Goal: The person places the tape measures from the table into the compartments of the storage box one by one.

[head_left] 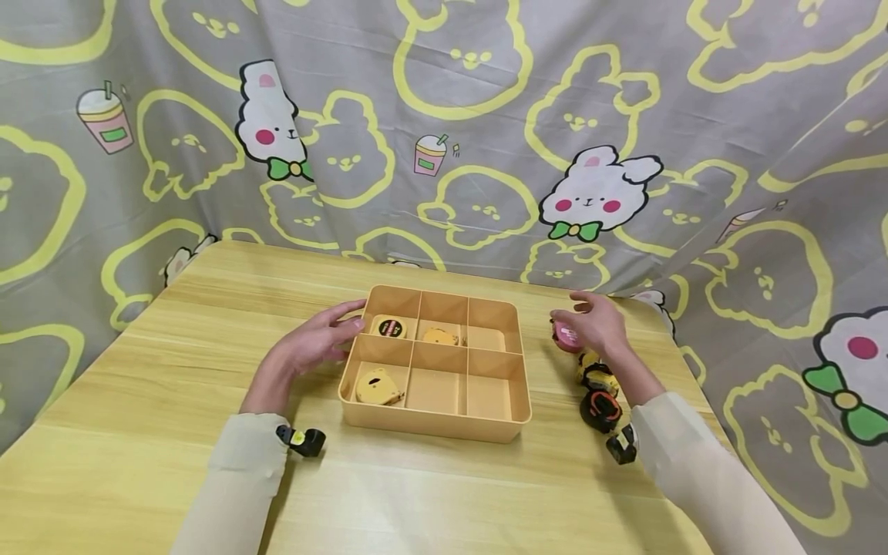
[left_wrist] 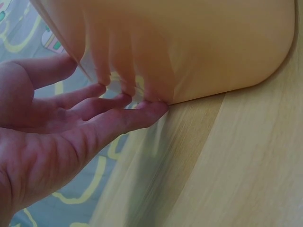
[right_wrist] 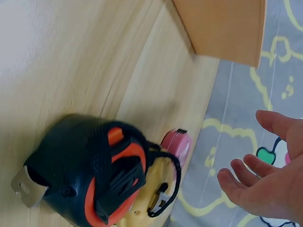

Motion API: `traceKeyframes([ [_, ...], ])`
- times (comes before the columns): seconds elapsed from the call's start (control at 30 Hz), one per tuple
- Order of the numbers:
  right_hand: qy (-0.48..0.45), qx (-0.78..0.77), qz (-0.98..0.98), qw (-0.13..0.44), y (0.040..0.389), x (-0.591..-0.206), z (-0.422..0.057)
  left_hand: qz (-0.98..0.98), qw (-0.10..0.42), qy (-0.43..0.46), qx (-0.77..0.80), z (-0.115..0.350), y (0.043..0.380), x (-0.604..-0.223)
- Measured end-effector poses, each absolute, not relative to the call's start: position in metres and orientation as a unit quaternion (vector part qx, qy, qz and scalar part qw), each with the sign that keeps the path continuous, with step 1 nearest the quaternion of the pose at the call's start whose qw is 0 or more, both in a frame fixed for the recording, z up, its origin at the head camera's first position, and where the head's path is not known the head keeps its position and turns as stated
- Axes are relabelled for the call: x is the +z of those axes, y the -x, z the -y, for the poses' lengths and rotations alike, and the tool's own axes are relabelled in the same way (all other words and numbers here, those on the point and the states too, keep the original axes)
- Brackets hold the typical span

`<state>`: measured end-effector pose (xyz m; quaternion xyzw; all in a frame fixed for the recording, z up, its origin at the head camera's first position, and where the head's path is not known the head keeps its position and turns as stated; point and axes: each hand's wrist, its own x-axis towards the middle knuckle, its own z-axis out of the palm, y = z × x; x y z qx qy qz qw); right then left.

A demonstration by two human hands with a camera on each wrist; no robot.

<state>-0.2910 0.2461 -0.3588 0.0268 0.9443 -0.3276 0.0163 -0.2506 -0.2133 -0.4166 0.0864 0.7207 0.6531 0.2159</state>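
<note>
My left hand point(head_left: 319, 339) rests at the left side of a tan six-compartment box point(head_left: 437, 422). In the left wrist view its fingertips point(left_wrist: 154, 109) touch the outer wall, and the thumb is at the rim. My right hand point(head_left: 598, 324) hovers over a pink tape measure point(head_left: 565, 336) right of the box, fingers apart, holding nothing. Nearer me are a yellow tape measure point(right_wrist: 156, 191) and a black-and-orange tape measure point(head_left: 600, 410). Inside the box, a round yellow tape measure point(head_left: 390, 327) lies back left, another yellow one point(head_left: 441, 337) back middle, and a third point(head_left: 378, 385) front left.
The box stands on a wood-grain table point(head_left: 416, 493). A grey curtain point(head_left: 486, 139) with yellow outlines and white rabbits hangs behind and beside the table. Small black cameras are strapped at both wrists. The front middle, front right and back right compartments hold nothing visible.
</note>
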Motion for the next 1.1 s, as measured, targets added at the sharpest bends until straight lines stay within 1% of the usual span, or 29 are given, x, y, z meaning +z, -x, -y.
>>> traceKeyframes([
  [0.2,-0.054,-0.321,-0.945,0.04,0.297,-0.364,-0.257,-0.717,0.217,-0.09,0.657,0.212,0.252,-0.417],
  [0.37,-0.056,-0.298,-0.952,0.048,0.301,-0.368,-0.265,-0.717,0.216,-0.093,0.656,0.212,0.253,-0.418],
  [0.73,-0.066,-0.266,-0.958,0.084,0.304,-0.386,-0.275,-0.718,0.215,-0.093,0.656,0.213,0.251,-0.419],
  [0.9,-0.076,-0.257,-0.96,0.081,0.303,-0.392,-0.278,-0.719,0.215,-0.094,0.654,0.214,0.25,-0.421],
  [1.1,-0.08,-0.257,-0.96,0.077,0.307,-0.391,-0.279,-0.723,0.212,-0.093,0.651,0.216,0.251,-0.421],
])
